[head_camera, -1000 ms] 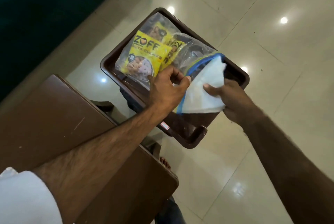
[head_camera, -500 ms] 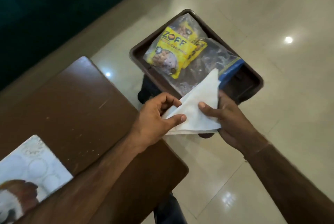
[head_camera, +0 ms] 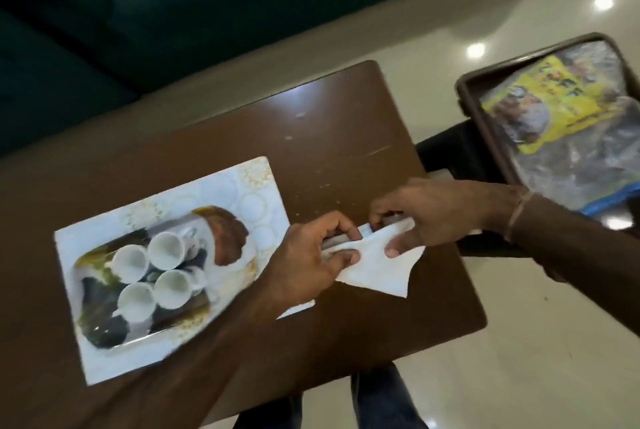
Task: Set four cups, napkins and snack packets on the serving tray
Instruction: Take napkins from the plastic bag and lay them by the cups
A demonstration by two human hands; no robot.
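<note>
While both hands point(head_camera: 367, 241) pinch white napkin point(head_camera: 377, 269) between them, it hangs over table point(head_camera: 329, 137), right of tray point(head_camera: 242, 182)

Your left hand point(head_camera: 311, 255) and right hand point(head_camera: 436, 214) are bare, with no rings or gloves, and both forearms are uncovered. A thin thread band point(head_camera: 517, 215) circles your right wrist. Dark blue trousers point(head_camera: 377, 394) cover your legs at the lower edge of view.
</note>
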